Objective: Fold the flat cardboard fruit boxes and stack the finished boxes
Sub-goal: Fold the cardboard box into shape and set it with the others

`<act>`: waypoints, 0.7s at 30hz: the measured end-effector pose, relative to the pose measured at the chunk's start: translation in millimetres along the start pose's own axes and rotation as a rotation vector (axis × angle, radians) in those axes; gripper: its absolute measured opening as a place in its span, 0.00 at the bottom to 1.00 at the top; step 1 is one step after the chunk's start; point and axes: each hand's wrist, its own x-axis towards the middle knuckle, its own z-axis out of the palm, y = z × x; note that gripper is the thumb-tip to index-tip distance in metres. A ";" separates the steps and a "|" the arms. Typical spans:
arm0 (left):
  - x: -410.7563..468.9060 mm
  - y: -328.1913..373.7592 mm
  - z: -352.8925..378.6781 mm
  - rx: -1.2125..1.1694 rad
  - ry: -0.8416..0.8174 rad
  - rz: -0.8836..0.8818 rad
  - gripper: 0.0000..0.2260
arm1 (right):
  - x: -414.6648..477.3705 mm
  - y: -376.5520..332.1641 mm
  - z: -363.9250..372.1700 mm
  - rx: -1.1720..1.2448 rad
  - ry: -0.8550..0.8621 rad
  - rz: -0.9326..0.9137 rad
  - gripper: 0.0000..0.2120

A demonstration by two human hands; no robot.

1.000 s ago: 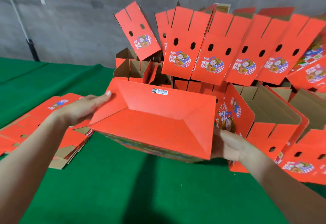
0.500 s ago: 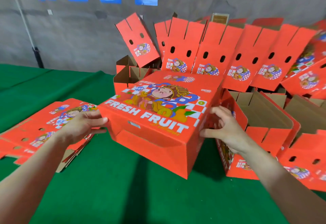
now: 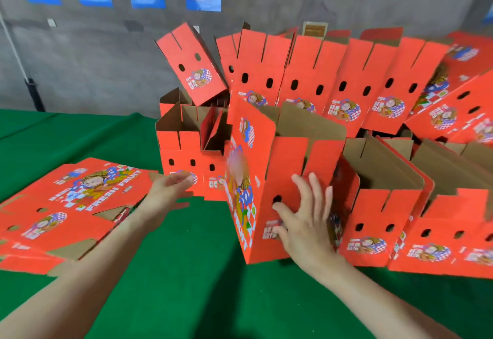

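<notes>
Red folded box stands upright on green bench, w/ your right hand flat on its holed side, fingers spread. Your left hand hangs relaxed just left, not touching, near flat boxes.

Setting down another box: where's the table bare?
Green cloth is bare in front, between the flat red cardboard stack and the upright red cardboard box, and far left before the grey wall. Right and rear: crowded with folded boxes.
</notes>
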 end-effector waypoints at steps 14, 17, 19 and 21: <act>-14.8 21.1 60.4 0.093 -0.296 -0.106 0.45 | -13.5 -17.3 30.1 0.050 -0.057 -0.076 0.32; -15.3 20.9 56.5 0.068 -0.228 -0.144 0.46 | 3.9 -10.1 18.7 -0.004 -0.160 0.041 0.39; -13.6 16.6 60.2 0.113 -0.239 -0.178 0.41 | 13.1 -10.1 15.1 -0.041 -0.220 -0.032 0.31; -12.4 12.2 69.1 0.165 -0.262 -0.216 0.30 | 18.6 -11.0 14.3 -0.049 -0.233 -0.141 0.20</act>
